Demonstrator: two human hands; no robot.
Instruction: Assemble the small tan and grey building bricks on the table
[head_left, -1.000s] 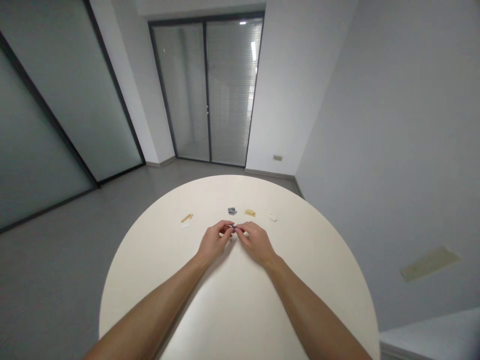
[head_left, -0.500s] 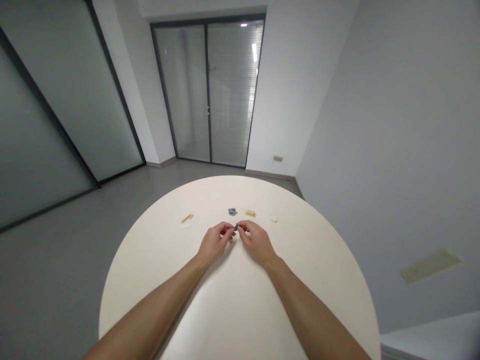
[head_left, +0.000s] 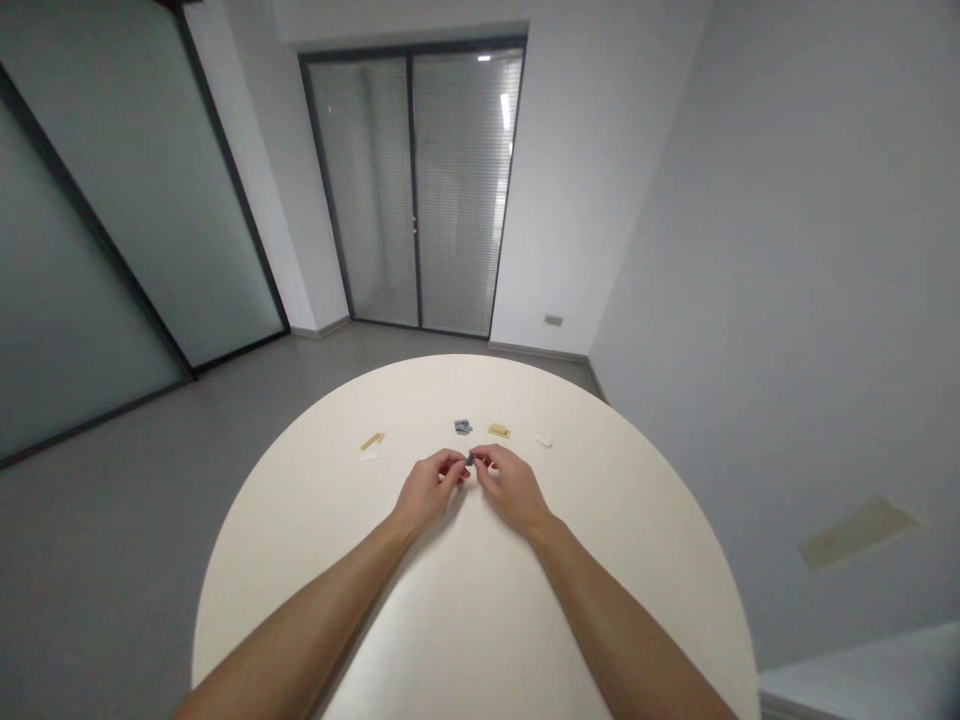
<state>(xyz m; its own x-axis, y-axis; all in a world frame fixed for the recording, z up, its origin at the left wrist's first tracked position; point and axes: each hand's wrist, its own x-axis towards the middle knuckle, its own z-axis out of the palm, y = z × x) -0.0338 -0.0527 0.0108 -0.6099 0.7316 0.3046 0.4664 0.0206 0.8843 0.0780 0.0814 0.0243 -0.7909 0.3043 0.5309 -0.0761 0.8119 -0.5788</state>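
Between my fingertips, over the middle of the table, is a small dark blue-grey piece [head_left: 470, 460], too small to make out in detail. My left hand [head_left: 433, 485] pinches it from the left, with thumb and fingers closed. From the other side my right hand [head_left: 510, 482] grips the same piece, its thumb and forefinger together. Just beyond the hands lies a little pile of grey-blue pieces [head_left: 463, 427]. Right of that pile are some yellow pieces [head_left: 499, 431].
The round cream table [head_left: 472, 620] fills the lower view. Tan strips [head_left: 372, 440] and a white piece [head_left: 370, 457] lie at its left, more white pieces [head_left: 544, 440] at its right. Behind stands a glazed door with blinds [head_left: 457, 190]; a white wall [head_left: 810, 300] rises on the right.
Both hands keep their pinch at nearly the same spot, with the dark piece turned slightly between the fingers. The whole view has shifted a little.
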